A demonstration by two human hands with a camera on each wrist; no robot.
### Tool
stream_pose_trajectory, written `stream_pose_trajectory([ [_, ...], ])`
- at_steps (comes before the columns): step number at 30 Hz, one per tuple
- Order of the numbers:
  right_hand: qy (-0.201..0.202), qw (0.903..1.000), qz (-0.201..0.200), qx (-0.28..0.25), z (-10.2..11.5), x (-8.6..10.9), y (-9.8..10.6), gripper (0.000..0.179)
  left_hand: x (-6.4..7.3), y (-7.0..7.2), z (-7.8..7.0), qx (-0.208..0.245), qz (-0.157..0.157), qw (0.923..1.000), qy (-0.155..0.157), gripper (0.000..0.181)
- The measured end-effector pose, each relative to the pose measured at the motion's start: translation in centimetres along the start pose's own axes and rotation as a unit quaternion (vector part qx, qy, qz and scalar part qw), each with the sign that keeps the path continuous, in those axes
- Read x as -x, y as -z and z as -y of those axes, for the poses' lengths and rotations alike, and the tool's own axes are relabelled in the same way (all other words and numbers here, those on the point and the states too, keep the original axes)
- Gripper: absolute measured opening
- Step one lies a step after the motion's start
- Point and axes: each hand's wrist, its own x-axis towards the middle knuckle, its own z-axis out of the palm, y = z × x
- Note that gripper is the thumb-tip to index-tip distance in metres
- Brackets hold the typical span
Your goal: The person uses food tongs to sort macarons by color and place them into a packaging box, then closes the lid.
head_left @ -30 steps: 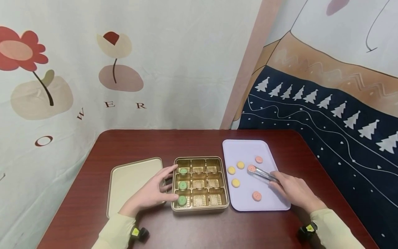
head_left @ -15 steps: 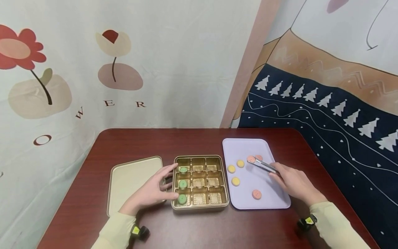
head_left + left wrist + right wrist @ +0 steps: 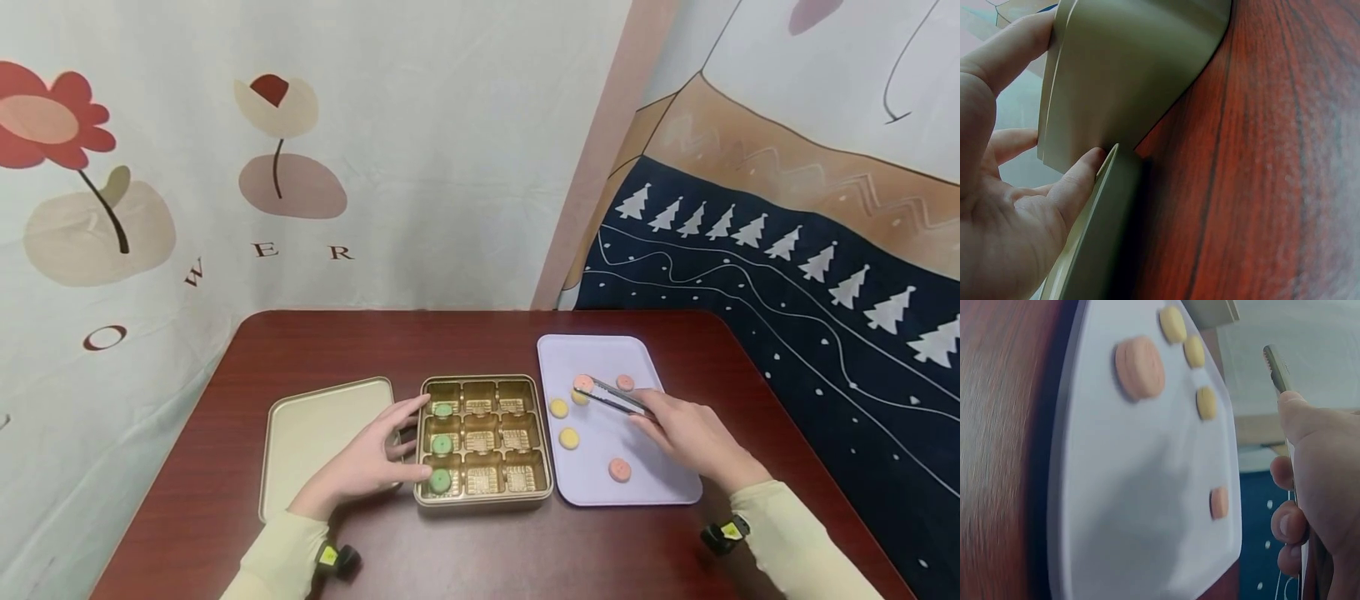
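Note:
In the head view, my right hand (image 3: 693,437) grips metal tongs (image 3: 618,404), whose tips hold a pink macaron (image 3: 583,383) above the lilac tray (image 3: 660,479). Only one toothed tip of the tongs shows in the right wrist view; the held macaron is out of sight there. Several macarons lie on the tray: a yellow macaron (image 3: 569,438) and others of its colour, plus a near pink macaron (image 3: 619,470) and a far one. My left hand (image 3: 367,454) spreads its fingers against the left side of a gold tin (image 3: 483,503). Three green macarons (image 3: 442,444) fill its left column.
A pale gold lid (image 3: 318,437) lies left of the tin, partly under my left hand; the left wrist view shows its edge close to the tin's wall (image 3: 1129,81). The tray stands right beside the tin on the dark red table (image 3: 480,554). Printed curtains hang behind.
The tongs have lifted the pink macaron off the tray, then carried it leftward over the far yellow macaron. My left hand stays in place on the tin.

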Motion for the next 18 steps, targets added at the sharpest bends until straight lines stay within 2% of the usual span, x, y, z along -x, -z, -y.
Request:
stream_pose_trajectory([
  [4, 0.030, 0.9995, -0.002, 0.004, 1.5, -0.4, 0.2, 0.044, 0.0, 0.0, 0.0, 0.002, 0.001, 1.0000, 0.000, 0.110],
  [9, 0.095, 0.9951, -0.022, 0.011, 3.4, -0.8, -0.1, 0.041, 0.0, 0.0, -0.1, 0.002, 0.003, 1.0000, 0.000, 0.110],
  [14, 0.156, 0.9872, -0.031, 0.001, 5.1, -1.1, -0.6, 0.040, 0.0, 0.0, -0.1, 0.000, 0.003, 1.0000, 0.000, 0.110],
  [18, 0.214, 0.9752, -0.057, -0.002, 6.6, -1.3, -0.9, 0.035, 0.0, 0.0, 0.0, -0.001, 0.000, 1.0000, 0.000, 0.110],
])
